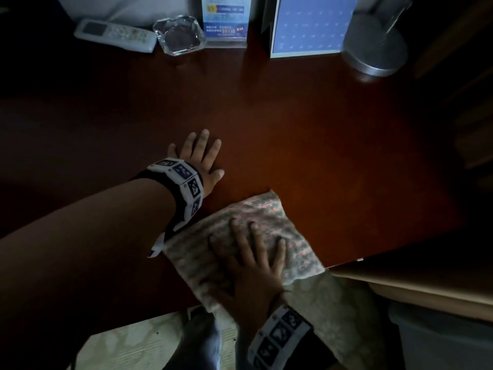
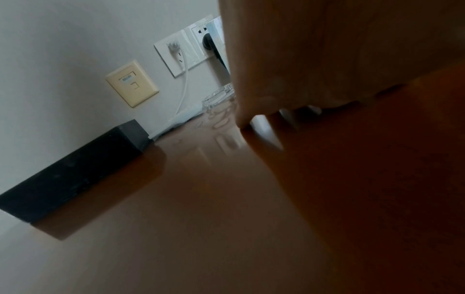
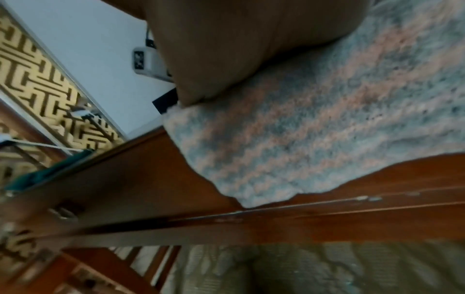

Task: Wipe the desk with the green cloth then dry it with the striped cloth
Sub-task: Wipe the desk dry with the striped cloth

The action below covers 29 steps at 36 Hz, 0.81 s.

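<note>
The striped cloth (image 1: 256,222), pink and grey-green, lies flat on the dark red-brown desk (image 1: 320,134) near its front edge. My right hand (image 1: 253,257) presses down on it with fingers spread and straight. In the right wrist view the striped cloth (image 3: 314,123) reaches almost to the desk's front edge (image 3: 276,214), under my palm (image 3: 239,39). My left hand (image 1: 198,158) rests flat on the bare desk, just left of and beyond the cloth, holding nothing. The left wrist view shows my palm (image 2: 327,49) on the glossy desk (image 2: 201,218). No green cloth is in view.
Along the back of the desk stand a white remote (image 1: 114,36), a glass ashtray (image 1: 178,36), a blue sign holder (image 1: 226,20), a blue card (image 1: 309,25) and a grey lamp base (image 1: 373,49). A black box (image 2: 75,169) sits by the wall. Wall sockets (image 2: 186,47) hold plugs.
</note>
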Motion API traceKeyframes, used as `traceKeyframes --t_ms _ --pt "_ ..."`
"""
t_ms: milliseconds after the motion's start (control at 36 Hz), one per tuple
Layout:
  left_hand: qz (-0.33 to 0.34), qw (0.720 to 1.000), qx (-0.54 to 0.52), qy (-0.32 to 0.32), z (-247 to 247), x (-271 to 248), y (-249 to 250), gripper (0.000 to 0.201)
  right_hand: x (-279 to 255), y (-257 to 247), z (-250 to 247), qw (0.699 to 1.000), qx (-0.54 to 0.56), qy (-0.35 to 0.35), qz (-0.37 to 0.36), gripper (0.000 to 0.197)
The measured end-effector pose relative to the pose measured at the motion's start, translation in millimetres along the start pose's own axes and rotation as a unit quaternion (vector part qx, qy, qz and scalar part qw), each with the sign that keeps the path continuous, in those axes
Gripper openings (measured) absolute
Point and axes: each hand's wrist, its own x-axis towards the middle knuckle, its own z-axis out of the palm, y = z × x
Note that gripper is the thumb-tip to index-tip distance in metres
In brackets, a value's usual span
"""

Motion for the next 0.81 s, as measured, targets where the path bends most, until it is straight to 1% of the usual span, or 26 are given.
traceKeyframes --t_ms 56,139,222,306,389,472,528,611,667,694,722,805 --pt "0.002 1.000 0.005 0.010 1.3 0.4 -1.0 0.066 2.5 29.3 -0.7 0.999 -0.014 -0.021 0.032 0.080" --pt "0.005 1.000 0.006 0.015 3.3 0.5 -2.8 0.067 10.4 81.6 -12.0 0.993 -0.018 -0.013 0.119 0.077" --pt "0.007 1.000 -0.002 0.007 2.3 0.2 -3.6 0.066 18.6 136.0 -25.8 0.978 -0.004 -0.034 0.205 0.075" --pt "0.005 1.000 -0.008 -0.004 -0.2 0.0 -3.2 0.066 28.6 161.3 -39.8 0.962 0.013 -0.014 0.273 0.075" --pt "0.004 1.000 -0.005 -0.016 -3.0 -2.0 -1.6 0.066 34.6 163.4 -43.2 0.951 0.041 -0.035 0.306 0.072" --pt "0.001 1.000 -0.005 -0.021 -4.9 -2.7 -0.9 0.065 35.1 143.1 -37.1 0.952 0.044 -0.022 0.301 0.077" --pt "0.002 1.000 -0.007 -0.022 -5.9 -3.2 -0.2 0.065 34.5 121.7 -28.7 0.964 0.039 -0.019 0.264 0.083" --pt "-0.001 1.000 -0.006 -0.019 -5.8 -4.2 0.2 0.065 38.1 91.2 -19.1 0.976 0.022 -0.043 0.211 0.089" --pt "-0.002 1.000 -0.004 -0.013 -6.1 -4.5 0.5 0.064 44.0 77.6 -22.2 0.980 0.022 -0.035 0.193 0.085" --pt "-0.003 1.000 -0.004 -0.013 -6.2 -4.5 0.6 0.064 47.2 73.9 -24.4 0.982 0.017 -0.047 0.183 0.085" --pt "-0.004 1.000 -0.005 -0.014 -6.7 -4.5 0.7 0.064 49.2 74.2 -22.2 0.986 0.010 -0.043 0.164 0.085" --pt "-0.007 1.000 -0.010 -0.020 -10.3 -5.4 1.3 0.064 53.1 79.5 -23.6 0.988 0.025 -0.071 0.131 0.079"
